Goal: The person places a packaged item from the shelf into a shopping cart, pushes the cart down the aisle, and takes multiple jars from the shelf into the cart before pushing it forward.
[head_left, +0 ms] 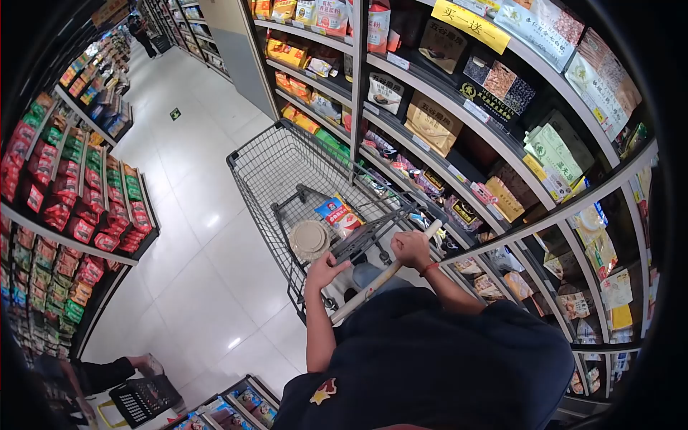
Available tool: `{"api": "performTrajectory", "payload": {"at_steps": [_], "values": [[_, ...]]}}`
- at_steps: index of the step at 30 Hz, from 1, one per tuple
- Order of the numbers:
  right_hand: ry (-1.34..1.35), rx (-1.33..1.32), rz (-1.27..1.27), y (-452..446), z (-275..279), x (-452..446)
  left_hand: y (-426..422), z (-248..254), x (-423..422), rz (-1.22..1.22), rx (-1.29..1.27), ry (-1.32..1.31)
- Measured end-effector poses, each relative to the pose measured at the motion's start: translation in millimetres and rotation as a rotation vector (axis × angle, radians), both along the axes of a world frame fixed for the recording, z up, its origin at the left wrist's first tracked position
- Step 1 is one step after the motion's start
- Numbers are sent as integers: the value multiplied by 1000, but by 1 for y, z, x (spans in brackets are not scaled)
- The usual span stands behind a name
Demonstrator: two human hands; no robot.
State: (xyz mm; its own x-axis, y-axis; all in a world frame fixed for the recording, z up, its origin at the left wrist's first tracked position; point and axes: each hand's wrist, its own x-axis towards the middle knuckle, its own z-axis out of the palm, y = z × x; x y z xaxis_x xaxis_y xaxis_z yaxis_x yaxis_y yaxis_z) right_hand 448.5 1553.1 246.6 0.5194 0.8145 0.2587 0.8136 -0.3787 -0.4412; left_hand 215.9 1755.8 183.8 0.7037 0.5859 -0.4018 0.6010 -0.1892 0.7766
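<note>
A wire shopping cart (247, 154) stands in front of me. My right hand (411, 249) is closed around the right part of its pale handle (380, 279), with a red band on the wrist. My left hand (326, 271) is held beyond the handle, over the rear of the basket, holding nothing; its thumb points right and the other fingers are partly hidden. Beneath it in the cart lies a round beige item, like stacked plates in clear wrap (309, 239). Beside that is a blue, red and white food packet (340, 215).
Tall shelves (494, 129) of bagged foods curve close along the right, with a yellow sign (470, 26). Racks of red and green packets (79, 186) line the left. A person with a black shopping basket (145, 398) is at lower left; another person (141, 36) stands far down the tiled aisle.
</note>
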Motion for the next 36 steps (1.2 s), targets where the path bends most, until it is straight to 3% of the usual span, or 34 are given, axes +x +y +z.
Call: {"api": "performTrajectory", "payload": {"at_steps": [8, 36], "values": [[19, -226, -2, 8, 9, 2, 4, 6, 1, -23, 33, -70], [82, -190, 13, 12, 11, 7, 11, 10, 7, -12, 82, 2]]}}
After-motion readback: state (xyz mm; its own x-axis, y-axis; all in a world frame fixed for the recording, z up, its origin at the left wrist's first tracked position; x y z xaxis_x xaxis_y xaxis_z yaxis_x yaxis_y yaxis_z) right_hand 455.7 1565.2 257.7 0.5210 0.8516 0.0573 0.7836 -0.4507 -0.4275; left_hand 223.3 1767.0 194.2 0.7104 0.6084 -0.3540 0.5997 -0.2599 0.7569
